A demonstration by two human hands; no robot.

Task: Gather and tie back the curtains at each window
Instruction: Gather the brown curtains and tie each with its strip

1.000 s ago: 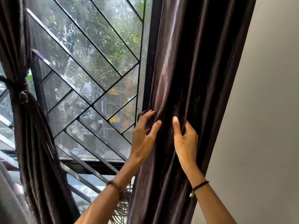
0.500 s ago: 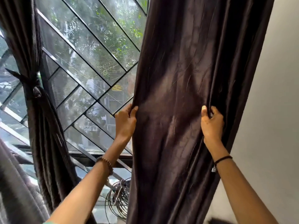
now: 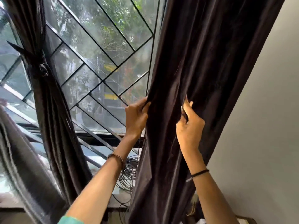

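The left hand (image 3: 136,117) and right hand (image 3: 190,126) grip the loose curtain (image 3: 202,62)
At nine o'clock a tied curtain (image 3: 48,97) hangs cinched by its tieback (image 3: 42,68) before the window grille (image 3: 97,54). Near six o'clock a coil of cable (image 3: 127,173) sits just beside the loose curtain's edge, behind the beaded bracelet (image 3: 116,158) on the left wrist. At centre the left fingers (image 3: 142,105) curl round that window-side edge; at their three o'clock the right fingers (image 3: 188,109) and thumb pinch a fold further in. A pale wall (image 3: 258,126) fills four o'clock
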